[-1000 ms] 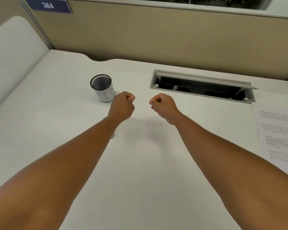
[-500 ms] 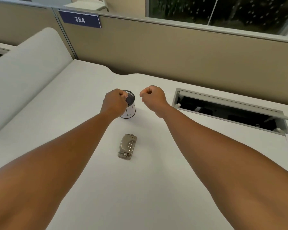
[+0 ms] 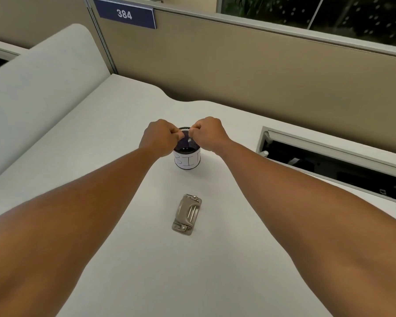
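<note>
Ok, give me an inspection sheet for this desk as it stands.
Surface: white desk, no marks seen.
Job's things: mesh pen cup, black, upright, with a white paper label round it.
Clutter: hole punch, beige, lying nearer the person than the cup and apart from it.
Hands: left hand and right hand both fisted over the cup's mouth; cannot tell if they pinch anything.
Cables: nothing seen; open cable hatch at right is dark inside.
Surroundings: tan partition, sign reading 384, window.

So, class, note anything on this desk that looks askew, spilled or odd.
The cable hatch stands open at the right, and the metal punch lies slanted, alone, nearer than the upright mesh cup. Nothing is spilled.
</note>
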Demonstrator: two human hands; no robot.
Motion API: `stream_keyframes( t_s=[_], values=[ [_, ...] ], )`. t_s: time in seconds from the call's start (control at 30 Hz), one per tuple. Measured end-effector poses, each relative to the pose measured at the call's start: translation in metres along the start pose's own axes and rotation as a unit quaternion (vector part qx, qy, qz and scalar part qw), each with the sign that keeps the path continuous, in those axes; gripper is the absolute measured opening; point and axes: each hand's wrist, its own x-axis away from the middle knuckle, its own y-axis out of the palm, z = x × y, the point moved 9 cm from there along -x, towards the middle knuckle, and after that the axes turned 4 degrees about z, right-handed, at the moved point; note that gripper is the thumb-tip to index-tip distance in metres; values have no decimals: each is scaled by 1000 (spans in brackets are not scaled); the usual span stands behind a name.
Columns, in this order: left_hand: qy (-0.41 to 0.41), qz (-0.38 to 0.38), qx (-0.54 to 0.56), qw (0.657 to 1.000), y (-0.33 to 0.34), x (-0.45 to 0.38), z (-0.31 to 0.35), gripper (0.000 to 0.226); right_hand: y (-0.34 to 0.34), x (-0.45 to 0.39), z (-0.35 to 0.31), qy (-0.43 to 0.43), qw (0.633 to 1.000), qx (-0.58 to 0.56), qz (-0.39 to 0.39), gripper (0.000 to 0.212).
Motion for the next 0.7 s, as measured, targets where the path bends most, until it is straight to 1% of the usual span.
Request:
stream_keyframes(
  t_s=[0.1, 0.23, 0.33, 0.4, 0.5, 0.7],
  values=[
    [14, -5, -24, 1000, 0, -1, 3, 18, 0, -3, 5, 3, 1000, 25, 7, 22],
    [26, -10, -49, 998, 1, 1, 6, 20, -4, -1, 7, -5, 999, 13, 34, 12],
    [37, 14, -79, 996, -4, 3, 11, 21, -4, 0, 9, 3, 999, -5, 44, 3],
    [41, 26, -98, 994, -5, 4, 13, 22, -2, 1, 8, 0, 999, -13, 44, 6],
    [46, 22, -122, 991, -3, 3, 14, 21, 2, 2, 7, -8, 999, -18, 36, 15],
    [57, 4, -116, 992, 3, -1, 12, 28, 5, 0, 6, -11, 999, -14, 33, 22]
  ],
)
